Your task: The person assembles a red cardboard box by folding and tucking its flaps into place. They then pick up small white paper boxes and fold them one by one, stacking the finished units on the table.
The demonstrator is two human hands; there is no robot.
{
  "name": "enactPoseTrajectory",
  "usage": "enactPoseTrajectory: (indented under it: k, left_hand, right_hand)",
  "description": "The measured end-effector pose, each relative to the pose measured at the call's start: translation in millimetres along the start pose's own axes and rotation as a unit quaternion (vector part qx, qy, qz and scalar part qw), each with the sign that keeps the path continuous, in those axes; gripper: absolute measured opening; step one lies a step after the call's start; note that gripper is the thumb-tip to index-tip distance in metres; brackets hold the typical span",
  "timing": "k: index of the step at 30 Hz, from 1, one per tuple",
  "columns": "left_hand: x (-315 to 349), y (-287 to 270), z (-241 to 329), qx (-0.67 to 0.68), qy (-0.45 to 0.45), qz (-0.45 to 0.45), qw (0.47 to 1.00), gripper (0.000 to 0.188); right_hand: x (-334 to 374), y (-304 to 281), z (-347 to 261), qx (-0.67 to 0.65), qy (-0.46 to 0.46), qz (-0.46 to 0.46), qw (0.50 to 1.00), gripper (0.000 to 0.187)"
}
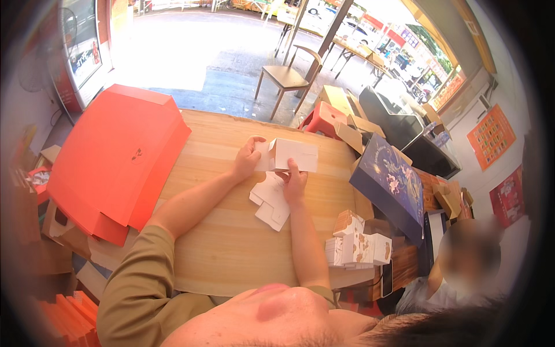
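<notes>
Above the middle of the wooden table (219, 243), I hold a small white carton (298, 155) in both hands. My left hand (248, 157) pinches a flap at the carton's left end. From below and the front, my right hand (295, 180) grips the carton's body, thumb on its face. Under my right wrist lies a flat, unfolded white carton blank (270, 202), or a small stack of them; I cannot tell which. To the right of my right forearm sits a pile of small white boxes with brown patterns (357, 246).
A large red box (124, 159) fills the table's left side. A dark blue printed box (390, 182) leans at the right, near a phone (387, 280). Beyond the table are a red stool (325, 118) and a chair (286, 78). A person (462, 260) is at the lower right.
</notes>
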State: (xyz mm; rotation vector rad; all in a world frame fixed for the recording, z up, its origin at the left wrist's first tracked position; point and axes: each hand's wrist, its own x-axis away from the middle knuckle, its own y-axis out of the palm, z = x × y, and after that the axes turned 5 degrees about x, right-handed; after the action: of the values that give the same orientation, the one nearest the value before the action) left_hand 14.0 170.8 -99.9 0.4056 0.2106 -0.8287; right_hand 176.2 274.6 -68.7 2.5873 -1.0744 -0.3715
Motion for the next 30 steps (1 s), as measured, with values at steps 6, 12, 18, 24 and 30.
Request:
enactPoseTrajectory:
  k: [6, 12, 18, 24, 30]
  left_hand:
    - [1, 12, 23, 0.047, -0.038, 0.087, 0.994, 0.029]
    - [-10, -4, 16, 0.138, -0.095, 0.089, 0.982, 0.026]
    - [6, 9, 24, -0.178, 0.098, 0.092, 0.975, 0.037]
    - [10, 16, 39, -0.194, 0.056, 0.056, 0.978, 0.060]
    - [5, 8, 36, -0.170, -0.004, 0.026, 0.985, 0.075]
  right_hand:
    - [-3, -4, 4, 0.015, -0.008, 0.037, 0.999, 0.048]
    - [-3, -10, 11, -0.030, 0.009, -0.013, 0.999, 0.044]
    - [2, 0, 3, 0.048, 0.000, 0.009, 0.999, 0.050]
    - [3, -3, 5, 0.030, 0.005, 0.014, 0.999, 0.052]
    - [4, -3, 6, 0.044, 0.007, -0.013, 0.999, 0.054]
